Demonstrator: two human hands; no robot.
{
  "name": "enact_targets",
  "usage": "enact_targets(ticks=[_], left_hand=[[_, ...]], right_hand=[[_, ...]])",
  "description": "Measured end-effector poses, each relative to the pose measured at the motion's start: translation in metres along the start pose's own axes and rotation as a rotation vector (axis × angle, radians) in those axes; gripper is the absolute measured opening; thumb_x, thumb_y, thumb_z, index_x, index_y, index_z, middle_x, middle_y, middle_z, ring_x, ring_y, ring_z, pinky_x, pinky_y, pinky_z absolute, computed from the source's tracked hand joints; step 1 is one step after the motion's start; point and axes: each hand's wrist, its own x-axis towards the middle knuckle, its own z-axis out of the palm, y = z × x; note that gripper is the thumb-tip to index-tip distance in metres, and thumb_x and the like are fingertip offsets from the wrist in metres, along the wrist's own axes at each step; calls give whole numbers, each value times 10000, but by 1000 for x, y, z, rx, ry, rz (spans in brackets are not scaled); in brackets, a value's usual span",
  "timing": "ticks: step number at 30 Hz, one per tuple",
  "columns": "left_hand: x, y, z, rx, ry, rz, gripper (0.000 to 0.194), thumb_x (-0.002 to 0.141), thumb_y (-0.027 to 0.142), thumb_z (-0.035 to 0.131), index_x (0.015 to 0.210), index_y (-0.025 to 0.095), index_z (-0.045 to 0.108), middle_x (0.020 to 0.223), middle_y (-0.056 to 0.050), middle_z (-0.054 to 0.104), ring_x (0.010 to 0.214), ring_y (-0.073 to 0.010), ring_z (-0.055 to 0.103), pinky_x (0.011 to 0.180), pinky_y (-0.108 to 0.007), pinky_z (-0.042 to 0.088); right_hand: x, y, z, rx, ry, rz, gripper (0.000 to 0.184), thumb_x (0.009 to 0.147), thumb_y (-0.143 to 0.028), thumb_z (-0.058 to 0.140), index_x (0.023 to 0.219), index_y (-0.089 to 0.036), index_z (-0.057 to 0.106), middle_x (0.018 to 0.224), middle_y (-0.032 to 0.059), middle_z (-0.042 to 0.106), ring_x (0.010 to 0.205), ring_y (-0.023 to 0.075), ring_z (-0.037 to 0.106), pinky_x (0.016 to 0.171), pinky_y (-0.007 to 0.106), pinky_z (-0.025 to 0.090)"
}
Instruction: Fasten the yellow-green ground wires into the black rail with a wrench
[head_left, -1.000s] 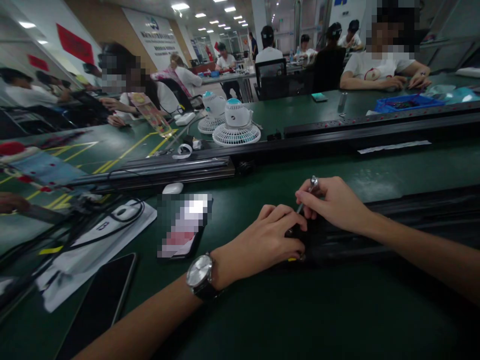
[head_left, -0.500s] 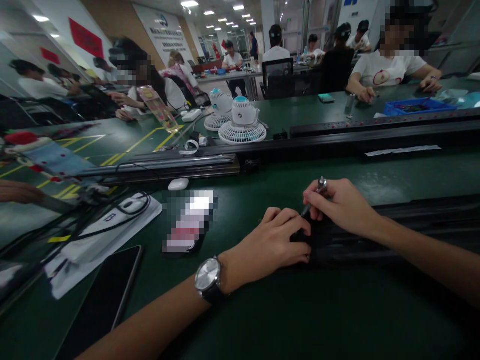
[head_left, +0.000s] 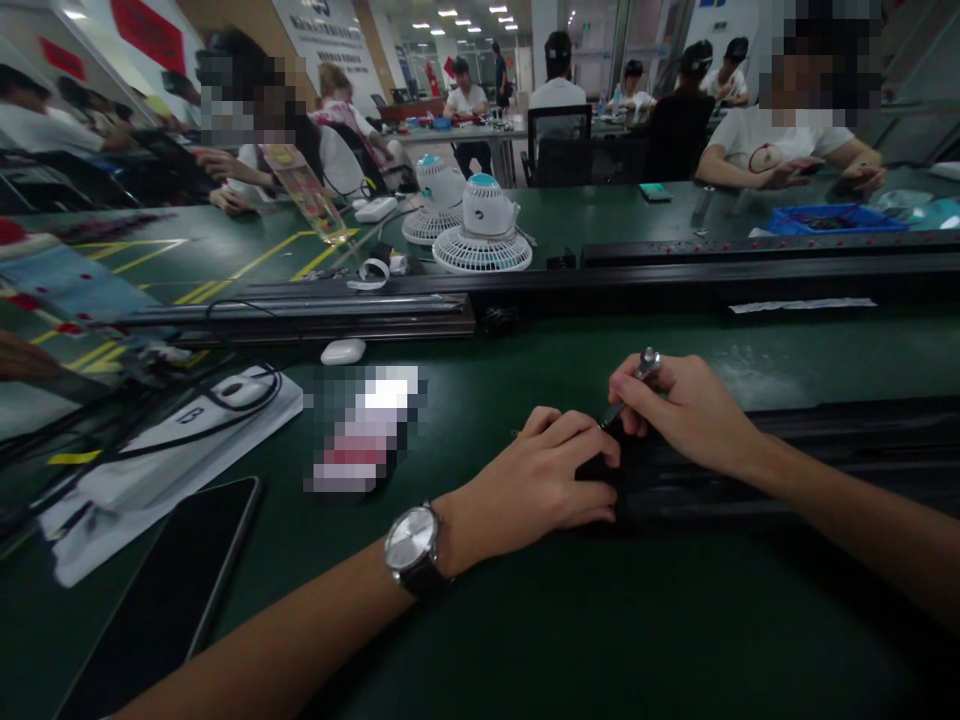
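Observation:
My right hand [head_left: 686,405] is closed around a slim pen-like tool [head_left: 649,362] with a shiny metal end sticking up past the fingers. The tool slants down, its dark lower end pointing at the space beside my left fingertips. My left hand [head_left: 540,470], with a watch [head_left: 412,540] on its wrist, is bent over the near end of a long black bar [head_left: 757,480], thumb and fingers on either side of it. Under my left fingers the bar's end is hidden, and the tool's tip and any small part there are too dark to make out.
On the left lie a dark phone [head_left: 161,590], a lit phone [head_left: 367,430], a white case [head_left: 343,352] and a white device with cables [head_left: 195,420]. Long black rails [head_left: 660,280] cross the table ahead. Behind them stand white fans [head_left: 484,225] and a blue tray [head_left: 836,218]; co-workers sit beyond.
My view has shifted slightly. My right hand keeps the tool at the bar's end, tilting it a little, while my left hand stays on the bar. The co-worker opposite has moved their hands.

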Motion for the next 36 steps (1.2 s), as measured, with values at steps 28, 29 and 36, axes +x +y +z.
enact_targets(ticks=[28, 29, 36], left_hand=[[-9, -3, -4, -69, -43, -43, 155, 1006, 159, 597, 1144, 228, 603, 1307, -52, 643, 1276, -255, 520, 1014, -399, 357], [-11, -4, -4, -77, -37, -54, 158, 1001, 164, 607, 1145, 225, 590, 1311, -56, 643, 1283, -259, 516, 1024, -402, 356], [-21, 2, 2, -20, 73, -189, 349, 985, 467, 679, 1198, 229, 538, 1381, -95, 588, 1339, -311, 472, 1034, -463, 375]], right_hand=[[-2, -2, 0, -80, 39, -11, 273, 1042, -353, 562, 837, -202, 662, 580, -38, 674, 502, 107, 640, 512, 208, 480], [-2, -2, 0, -91, 39, -17, 273, 1043, -347, 561, 834, -203, 663, 579, -39, 674, 502, 106, 640, 515, 207, 480], [-3, -4, -1, -149, 31, -55, 265, 1046, -310, 557, 830, -207, 669, 594, -44, 679, 524, 104, 649, 544, 213, 482]])
